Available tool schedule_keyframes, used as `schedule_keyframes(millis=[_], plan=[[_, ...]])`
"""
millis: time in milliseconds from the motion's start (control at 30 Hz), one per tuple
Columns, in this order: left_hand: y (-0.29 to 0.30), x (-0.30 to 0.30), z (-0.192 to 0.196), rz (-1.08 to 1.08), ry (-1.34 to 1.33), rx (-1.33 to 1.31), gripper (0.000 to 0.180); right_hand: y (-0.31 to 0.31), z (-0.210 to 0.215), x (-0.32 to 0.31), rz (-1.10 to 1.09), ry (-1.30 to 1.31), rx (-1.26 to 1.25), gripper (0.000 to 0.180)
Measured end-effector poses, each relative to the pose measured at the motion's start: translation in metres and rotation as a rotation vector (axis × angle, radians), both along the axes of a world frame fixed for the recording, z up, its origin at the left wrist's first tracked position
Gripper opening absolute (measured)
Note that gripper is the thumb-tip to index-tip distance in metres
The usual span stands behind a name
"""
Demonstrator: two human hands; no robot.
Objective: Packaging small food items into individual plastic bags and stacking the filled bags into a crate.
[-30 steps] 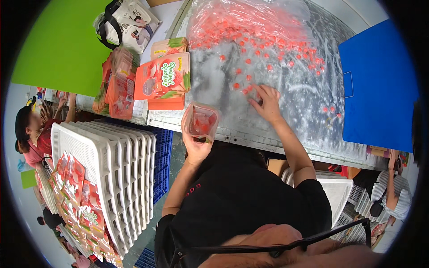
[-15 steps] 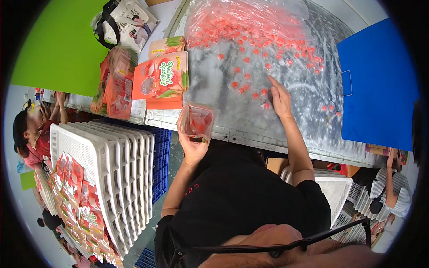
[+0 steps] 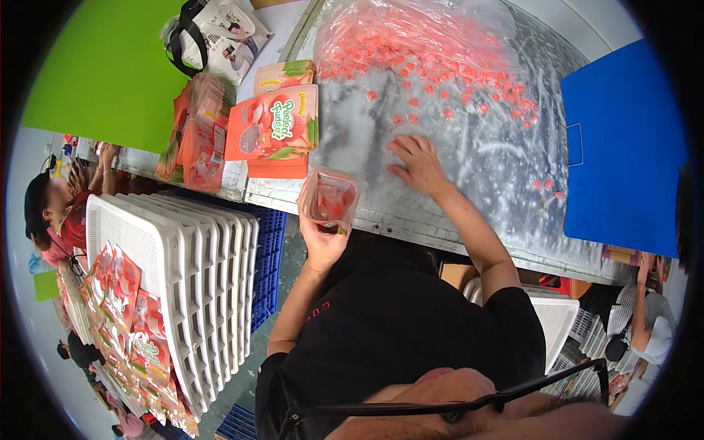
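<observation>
My left hand (image 3: 325, 246) grips a clear-and-red stand-up pouch (image 3: 330, 198) at the table's near edge. Its mouth gapes upward, and small red wrapped candies (image 3: 334, 202) show inside. On the metal tabletop, to the right of the pouch, my right hand (image 3: 419, 165) lies palm down. Its fingers are spread and slightly bent; whatever is beneath the palm is hidden. Just beyond its fingertips are a few red candies (image 3: 413, 119). Farther back, many more spill from a large clear plastic bag (image 3: 418, 29).
Flat printed pouches (image 3: 273, 125) are stacked left of the candies, beside a bundle of pouches (image 3: 205, 139) and a tote bag (image 3: 224, 40). White trays (image 3: 183, 293) are stacked at my left, filled pouches on top. A blue board (image 3: 623, 147) borders the right. Other people work on both sides.
My right hand has moved left and turned its fingers toward the pouch. The loose candies that lay beside it no longer show. My left hand still holds the pouch.
</observation>
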State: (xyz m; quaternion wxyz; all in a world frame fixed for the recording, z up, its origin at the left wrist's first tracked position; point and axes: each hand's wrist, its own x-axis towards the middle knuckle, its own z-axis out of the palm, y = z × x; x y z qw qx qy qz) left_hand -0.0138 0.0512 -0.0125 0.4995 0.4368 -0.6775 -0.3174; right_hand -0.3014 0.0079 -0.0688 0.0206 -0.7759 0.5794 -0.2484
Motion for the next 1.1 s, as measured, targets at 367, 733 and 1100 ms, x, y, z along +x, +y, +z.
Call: schedule_keyframes(millis=[367, 733, 1100], plan=[[-0.017, -0.027, 0.016, -0.143, -0.016, -0.149, 0.089, -0.001, 0.042, 0.016, -0.475, -1.351, 0.312, 0.010], [-0.023, -0.056, 0.024, -0.107, -0.085, -0.113, 0.093, 0.013, 0.151, 0.081, 0.087, -1.623, 0.005, 0.027], [-0.031, -0.065, 0.021, 0.065, 0.036, -0.167, 0.104, 0.022, 0.179, 0.077, 0.175, -0.830, -0.213, 0.016]])
